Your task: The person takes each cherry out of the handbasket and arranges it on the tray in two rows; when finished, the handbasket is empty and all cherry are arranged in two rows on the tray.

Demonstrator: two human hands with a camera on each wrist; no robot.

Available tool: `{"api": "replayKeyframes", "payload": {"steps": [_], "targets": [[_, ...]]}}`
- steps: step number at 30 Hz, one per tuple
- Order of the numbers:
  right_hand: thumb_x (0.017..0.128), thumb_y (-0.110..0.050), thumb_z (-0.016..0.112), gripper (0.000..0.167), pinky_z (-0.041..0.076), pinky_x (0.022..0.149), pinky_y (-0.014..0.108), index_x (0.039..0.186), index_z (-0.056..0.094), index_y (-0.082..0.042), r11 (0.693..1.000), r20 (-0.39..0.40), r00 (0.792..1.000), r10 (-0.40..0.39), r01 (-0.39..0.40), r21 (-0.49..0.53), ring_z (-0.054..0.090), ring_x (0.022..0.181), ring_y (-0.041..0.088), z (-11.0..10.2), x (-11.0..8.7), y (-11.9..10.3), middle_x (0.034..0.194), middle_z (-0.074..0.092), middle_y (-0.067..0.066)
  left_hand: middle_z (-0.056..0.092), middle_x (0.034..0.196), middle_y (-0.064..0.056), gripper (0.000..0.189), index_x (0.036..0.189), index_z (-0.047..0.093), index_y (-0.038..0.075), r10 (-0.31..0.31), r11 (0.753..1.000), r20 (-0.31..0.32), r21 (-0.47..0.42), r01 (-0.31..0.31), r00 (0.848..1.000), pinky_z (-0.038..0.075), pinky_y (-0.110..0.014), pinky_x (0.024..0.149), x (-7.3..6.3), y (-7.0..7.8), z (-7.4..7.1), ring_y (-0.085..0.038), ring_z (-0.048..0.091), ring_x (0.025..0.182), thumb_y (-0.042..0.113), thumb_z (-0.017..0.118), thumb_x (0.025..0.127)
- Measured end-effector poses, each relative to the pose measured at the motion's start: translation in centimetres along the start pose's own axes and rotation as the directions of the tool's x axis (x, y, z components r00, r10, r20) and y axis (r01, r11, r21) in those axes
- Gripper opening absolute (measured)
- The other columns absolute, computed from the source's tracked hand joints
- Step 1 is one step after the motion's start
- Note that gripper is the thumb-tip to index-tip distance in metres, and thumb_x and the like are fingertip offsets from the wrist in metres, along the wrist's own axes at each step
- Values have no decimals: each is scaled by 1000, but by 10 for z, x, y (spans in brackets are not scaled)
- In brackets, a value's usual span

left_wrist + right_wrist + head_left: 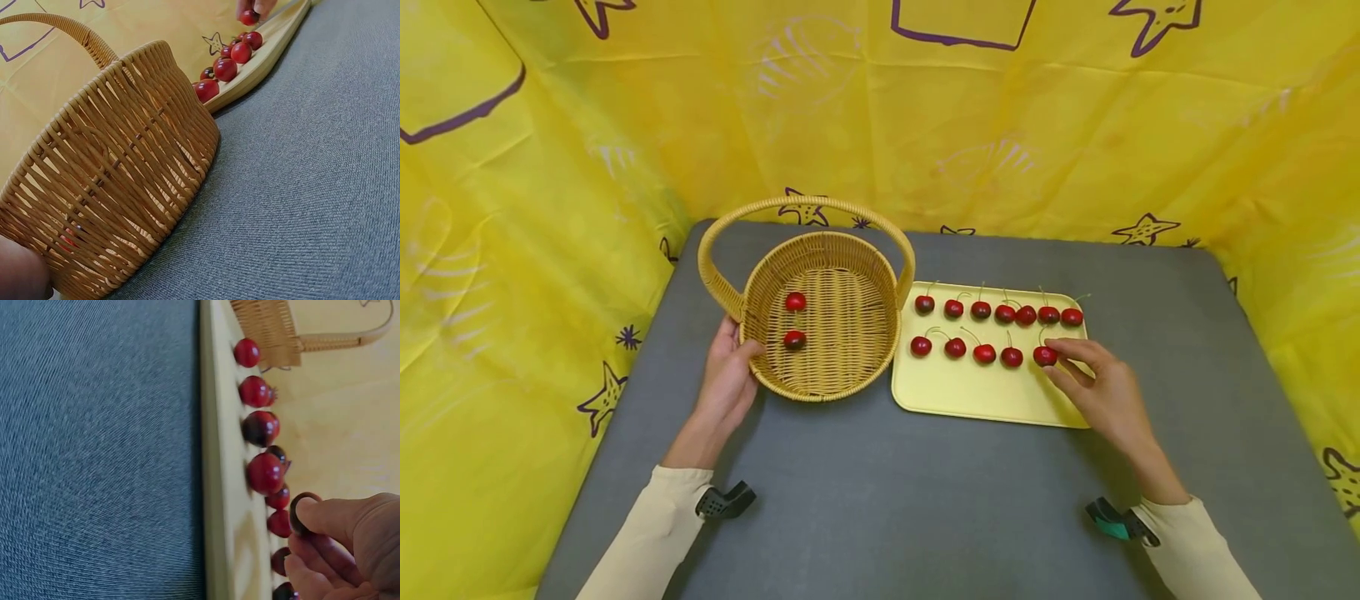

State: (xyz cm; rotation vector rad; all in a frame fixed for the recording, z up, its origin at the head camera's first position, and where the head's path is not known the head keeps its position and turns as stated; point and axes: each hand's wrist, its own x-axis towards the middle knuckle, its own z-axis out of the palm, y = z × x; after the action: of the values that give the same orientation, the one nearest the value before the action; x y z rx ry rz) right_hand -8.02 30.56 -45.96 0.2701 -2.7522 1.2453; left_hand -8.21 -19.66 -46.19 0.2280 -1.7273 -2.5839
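A round wicker basket [853,333] with a tall arched handle stands on the left, and two red cherries [795,321] lie inside it. My left hand [727,375] grips its left rim, thumb over the edge. Right of the basket lies a pale yellow tray [970,393] bearing two rows of stemmed cherries [984,354]. At the right end of the front row, my right hand [1108,396] pinches a cherry [1044,356] between thumb and fingers. The right wrist view shows that dark cherry [301,514] partly covered by the thumb.
A grey cloth [880,492] covers the table under the basket and tray. Yellow printed fabric [910,133] hangs behind and along both sides. The basket handle [808,200] arches up above the rim. Its right side stands close to the tray's left edge.
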Motion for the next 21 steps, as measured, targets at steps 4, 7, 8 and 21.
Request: {"api": "replayKeyframes", "payload": {"steps": [4,7,8,21], "targets": [[91,-2,82,36,48,89,7,126,76,-3,1000,5,1000,-26,26,-8,69,111,24,7,3,6,123,73,16,17,175,-11,84,169,12,11,-7,1000,4,-3,7,1000,21,-47,128,0,0,0,-25,18,160,-22,32,95],[91,-2,82,35,46,90,4,125,76,-3,999,8,999,-40,40,-15,69,112,35,10,5,9,122,73,17,18,175,-12,84,169,12,11,-8,1000,3,-3,8,1000,22,-47,128,-1,0,-1,-27,19,160,-22,32,95],[91,-3,82,35,45,90,3,125,77,-4,999,9,999,-43,43,-24,69,112,36,11,5,9,123,73,17,18,175,-12,84,169,13,10,-6,1000,2,-4,6,1000,22,-47,128,0,0,-1,-27,19,160,-22,32,94],[88,-1,83,37,37,95,-2,125,76,-3,995,10,998,-65,66,-69,69,114,37,15,9,15,122,73,17,19,174,-12,84,169,13,10,-8,1000,-6,-20,8,1000,22,-48,128,0,1,0,-28,19,160,-23,31,94]]}}
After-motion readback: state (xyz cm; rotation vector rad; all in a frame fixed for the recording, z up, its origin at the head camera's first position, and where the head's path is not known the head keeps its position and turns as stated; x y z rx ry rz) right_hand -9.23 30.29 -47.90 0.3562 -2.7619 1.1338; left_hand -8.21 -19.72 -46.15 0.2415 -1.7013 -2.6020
